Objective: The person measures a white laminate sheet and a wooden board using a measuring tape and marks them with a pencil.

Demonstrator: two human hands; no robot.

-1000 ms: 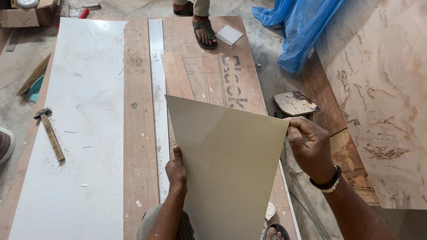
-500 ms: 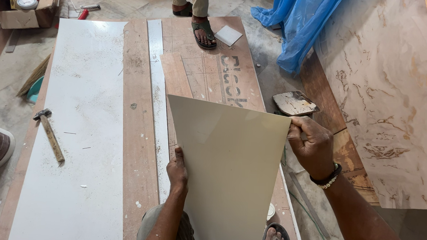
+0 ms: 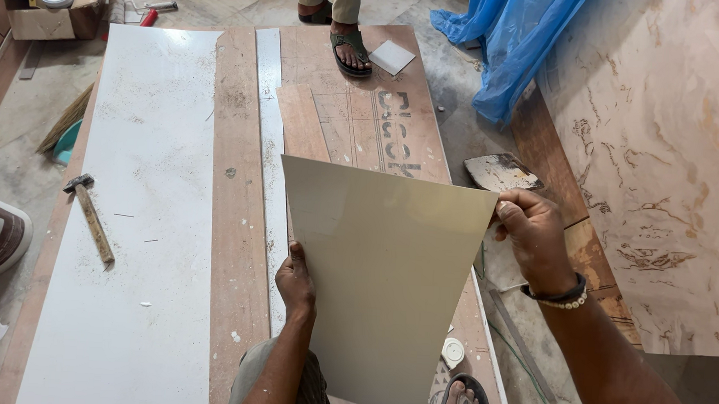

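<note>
Above the plywood board (image 3: 235,220) on the floor, a beige laminate sheet (image 3: 384,285) is held up, tilted. Left hand (image 3: 295,282) grips its left edge, fingers apparently curled behind; right hand (image 3: 531,236) is closed on the upper right corner. A hammer (image 3: 90,216) lies on the white sheet (image 3: 128,239), well apart.
</note>
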